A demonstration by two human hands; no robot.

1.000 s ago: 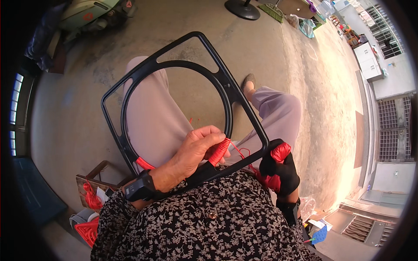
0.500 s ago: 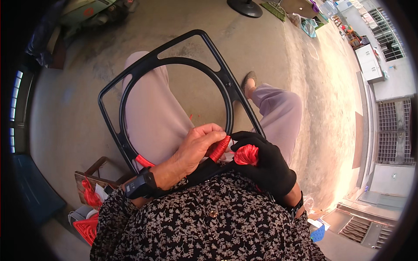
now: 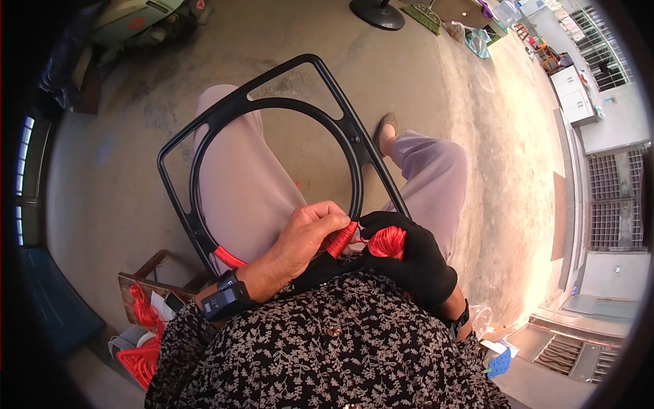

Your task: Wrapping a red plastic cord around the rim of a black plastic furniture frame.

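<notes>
A black frame [image 3: 347, 129], squarish outside with a round ring inside, leans across my lap. Glossy red cord is wound tightly around the near right part of the ring as a coiled section [image 3: 343, 240]. Another red wrapped stretch [image 3: 229, 258] shows at the near left, partly behind my forearm. My left hand [image 3: 303, 235], bare, pinches the upper end of the coiled section between thumb and fingers. Just right of it, my right hand [image 3: 426, 266], in a black glove, is closed around a bundle of red cord [image 3: 386, 243]. Its fingertips are partly hidden near the ring.
A small wooden stool [image 3: 129, 293] at the lower left carries more red cord [image 3: 143, 307]. Below it is a red plastic item [image 3: 139, 361]. A round black base [image 3: 377, 13] and a green broom head [image 3: 422, 17] stand far ahead on the concrete floor.
The frame has shifted slightly downward in view, its far edge lower. Both hands keep their grips, the left wrist dropping a little and the right hand moving slightly toward me.
</notes>
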